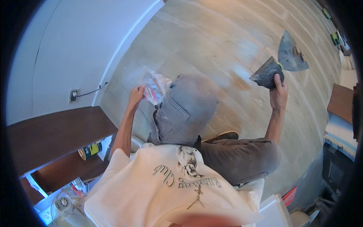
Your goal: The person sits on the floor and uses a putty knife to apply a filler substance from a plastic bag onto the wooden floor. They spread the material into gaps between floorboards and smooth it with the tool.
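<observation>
My left hand [135, 96] is closed on the edge of a crinkled clear plastic bag [155, 86] with red and white marks, beside my raised knee. Out to the right, my right hand [279, 95] grips a putty knife [266, 73] with a dark, stained blade, thumb pressed on it. A second fan-shaped putty knife blade [289, 55], grey with brown residue, shows just beyond. I cannot tell whether that one is also in my grip or lies on the floor.
Wood-plank floor [196, 34] carries whitish streaks. At left stand a dark brown cabinet [60, 132] holding a tin [90, 150], a wall outlet [73, 95] with a cable, and a fan [63, 204]. Boards [342, 104] and a dark case [335, 170] line the right.
</observation>
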Motion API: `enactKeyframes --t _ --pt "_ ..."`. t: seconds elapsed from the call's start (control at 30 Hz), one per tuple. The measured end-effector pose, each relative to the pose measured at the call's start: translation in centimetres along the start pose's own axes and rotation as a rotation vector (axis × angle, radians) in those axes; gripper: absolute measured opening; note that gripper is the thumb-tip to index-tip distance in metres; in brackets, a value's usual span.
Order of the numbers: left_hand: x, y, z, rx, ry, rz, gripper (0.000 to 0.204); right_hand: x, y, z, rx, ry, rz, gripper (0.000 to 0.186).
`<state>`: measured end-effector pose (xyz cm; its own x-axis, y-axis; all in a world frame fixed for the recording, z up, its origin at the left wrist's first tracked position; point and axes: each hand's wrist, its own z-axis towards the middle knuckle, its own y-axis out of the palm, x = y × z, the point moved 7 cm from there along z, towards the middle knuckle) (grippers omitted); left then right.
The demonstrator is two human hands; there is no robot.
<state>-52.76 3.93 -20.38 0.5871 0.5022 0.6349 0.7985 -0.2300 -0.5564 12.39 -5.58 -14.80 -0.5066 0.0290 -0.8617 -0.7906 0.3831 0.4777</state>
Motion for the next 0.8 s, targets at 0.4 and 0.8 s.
enactKeyframes --t 0.4,0.8 --pt "17.9 -1.6 16.6 -0.004 0.299 -0.116 0.025 1.5 -6.0 -1.2 0.273 -0.087 -0.059 0.039" --pt "36.9 7.2 33.4 -0.196 0.398 -0.527 0.017 3.2 -7.8 -5.0 0.633 -0.279 -0.035 0.038"
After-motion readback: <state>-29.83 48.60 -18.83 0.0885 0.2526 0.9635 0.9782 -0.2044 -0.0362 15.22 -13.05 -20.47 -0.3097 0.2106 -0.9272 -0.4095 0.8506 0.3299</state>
